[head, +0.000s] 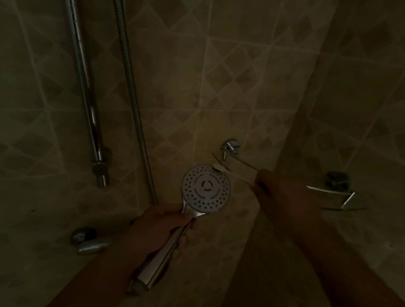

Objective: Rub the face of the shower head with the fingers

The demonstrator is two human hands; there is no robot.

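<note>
A: In the dim tiled shower corner, we had the left hand point(167, 220) wrapped round the chrome handle of the shower head point(205, 190), face plate w/ its nozzle holes turned up toward the camera.

B: Yep, fingers curled on the handle just below the round face. And the right hand point(273, 191)?

A: We saw it pinching the handle of a toothbrush point(232, 173), bristle end resting on the top rim of the shower head. Grip itself was dark, but the thin handle ran straight into the fingers.

B: So both hands were grasping sth, neither released. Where was the shower head vs. the wall?

A: Held out in front of the corner, approx. between the hose point(127, 69) on the left and the glass corner shelf point(332, 197) on the right. Shelf sat on chrome brackets, one just above the brush head.

B: We also noted the riser rail point(78, 62) left of the hose, both slanting down the wall. Lower left, a chrome fitting point(89, 241) stuck out from the tiles, near the left forearm.

A: Bottom edge had sth patterned, too dark to tell what.
</note>
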